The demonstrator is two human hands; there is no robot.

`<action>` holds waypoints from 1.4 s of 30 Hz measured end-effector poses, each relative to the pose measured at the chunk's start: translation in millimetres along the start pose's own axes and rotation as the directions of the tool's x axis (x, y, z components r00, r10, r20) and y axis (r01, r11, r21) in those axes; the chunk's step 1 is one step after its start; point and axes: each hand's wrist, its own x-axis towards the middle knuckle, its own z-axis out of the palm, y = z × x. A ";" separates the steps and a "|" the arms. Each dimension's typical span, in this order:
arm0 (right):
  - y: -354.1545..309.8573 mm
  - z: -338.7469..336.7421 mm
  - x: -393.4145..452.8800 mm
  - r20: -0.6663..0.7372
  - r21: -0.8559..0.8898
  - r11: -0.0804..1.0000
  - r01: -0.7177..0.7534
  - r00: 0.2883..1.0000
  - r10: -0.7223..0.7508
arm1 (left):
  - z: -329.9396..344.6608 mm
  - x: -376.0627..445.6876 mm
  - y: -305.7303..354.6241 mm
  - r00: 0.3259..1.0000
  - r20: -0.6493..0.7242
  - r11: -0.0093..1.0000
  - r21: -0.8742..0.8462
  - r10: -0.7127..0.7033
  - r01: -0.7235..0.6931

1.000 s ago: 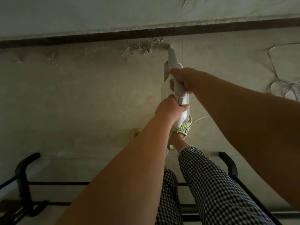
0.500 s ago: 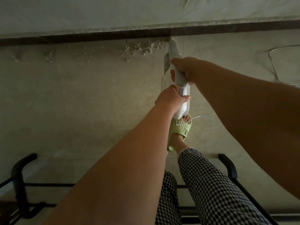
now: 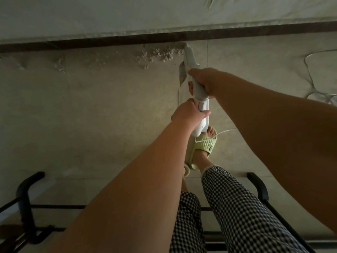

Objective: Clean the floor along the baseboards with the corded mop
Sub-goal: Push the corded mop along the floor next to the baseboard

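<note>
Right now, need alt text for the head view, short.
Both hands, right hand ahead of left hand, grip a white corded mop whose tip meets the dark baseboard beside a dust pile. Its cord trails over a green slipper.

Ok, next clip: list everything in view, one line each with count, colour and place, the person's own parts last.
corded mop: one, white, centre, tip at the baseboard
baseboard: one, dark brown, across the top
wall: one, pale, above the baseboard
floor: pale beige tiles
dust clumps: a grey cluster on the floor left of the mop tip
cord: white, looped on the floor at right
rack: black metal frame, bottom edge
slippers: light green, on the feet
trousers: black and white check
left hand: grips the mop's lower handle
right hand: grips the mop higher up
</note>
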 end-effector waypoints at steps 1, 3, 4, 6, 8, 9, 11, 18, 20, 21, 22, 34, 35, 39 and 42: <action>-1.2 -2.0 -0.4 -0.006 0.003 1.000 0.013 1.000 -0.013 | 0.1 1.8 1.9 1.000 0.000 1.000 0.003 0.004 -0.004; -3.1 -5.4 -0.4 -0.024 0.018 0.999 0.041 0.999 -0.041 | 1.7 5.2 4.6 1.000 0.003 1.000 0.010 0.009 -0.009; -4.0 -7.0 -0.9 -0.030 0.027 0.998 0.049 0.998 -0.049 | 2.2 6.3 5.6 1.000 0.003 1.000 0.015 0.011 -0.011; -3.7 -10.4 -0.7 -0.042 0.033 0.998 0.047 0.998 -0.046 | 3.7 7.0 7.0 1.000 0.002 1.000 0.022 0.018 -0.018; -1.6 -11.6 -1.3 -0.044 0.027 0.999 0.033 0.999 -0.032 | 4.8 4.9 6.7 1.000 0.007 0.999 0.025 0.020 -0.020; 0.2 -11.7 -1.9 -0.043 0.024 0.999 0.029 0.999 -0.027 | 5.3 3.4 6.1 1.000 0.012 0.999 0.025 0.020 -0.020; 5.8 -8.5 -4.0 -0.045 0.031 0.999 0.026 0.999 -0.025 | 5.7 -1.7 1.9 1.000 0.024 0.999 0.038 0.012 -0.013; 40.5 6.3 -11.9 -0.049 0.100 0.994 -0.035 0.998 0.040 | 14.2 -26.5 -24.2 0.998 0.059 0.998 0.062 -0.032 0.028; 49.8 10.5 -13.0 -0.036 0.116 0.992 -0.053 0.998 0.058 | 17.9 -33.6 -31.6 0.997 0.066 0.999 0.041 -0.036 0.033; 54.7 13.2 -13.6 -0.026 0.118 0.991 -0.058 0.998 0.062 | 19.8 -37.2 -35.9 0.997 0.067 0.999 0.031 -0.039 0.037; 58.8 15.7 -14.3 -0.017 0.110 0.992 -0.063 0.998 0.065 | 21.2 -40.4 -39.6 0.997 0.067 0.999 0.023 -0.042 0.041; 43.4 30.6 -5.5 -0.008 0.045 0.998 -0.031 0.999 0.032 | 6.5 -30.6 -43.8 0.999 0.031 1.000 -0.004 -0.023 0.023; 40.1 29.8 -4.5 -0.011 0.045 0.999 -0.025 1.000 0.025 | 4.3 -28.6 -42.1 1.000 0.028 1.000 -0.002 -0.013 0.014; 31.1 25.4 -1.5 -0.018 0.030 1.000 0.002 1.000 -0.001 | 0.2 -22.7 -34.4 1.000 0.028 1.000 0.008 0.005 -0.006; 25.0 24.8 0.8 -0.027 0.012 1.000 -0.001 1.000 0.001 | -1.0 -18.6 -30.3 1.000 0.016 1.000 0.000 0.005 -0.005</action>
